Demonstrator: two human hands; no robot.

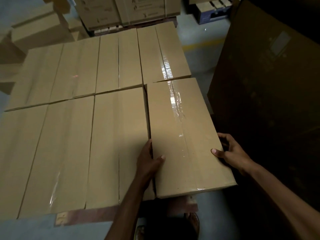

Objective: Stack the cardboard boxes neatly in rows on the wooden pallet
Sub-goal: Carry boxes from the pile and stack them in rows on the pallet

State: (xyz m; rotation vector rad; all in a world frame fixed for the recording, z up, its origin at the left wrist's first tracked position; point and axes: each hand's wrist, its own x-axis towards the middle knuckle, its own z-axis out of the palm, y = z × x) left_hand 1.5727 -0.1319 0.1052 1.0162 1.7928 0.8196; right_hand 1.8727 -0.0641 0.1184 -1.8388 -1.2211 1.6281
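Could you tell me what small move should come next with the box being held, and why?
Probably ease the held box leftward against the neighbouring box and slip the left hand out. That hand is wedged down the seam between the two, thumb on top. The right hand grips the opposite edge, so the box does not yet look settled in its row on the pallet.

Only bits of the person can be seen, tbh. The left forearm (128, 205) and right forearm (277, 191) are shown bare right down to the frame edge. The left hand (149, 163) and right hand (232, 153) are bare too, and short nails can be made out on the thumbs. Lower down, dark trousers (168, 227) are just about picked out in the shadow. A brownish right shoe (193, 222) is seen, plus a sliver of the left shoe (139, 232); finer details are lost in the dark.
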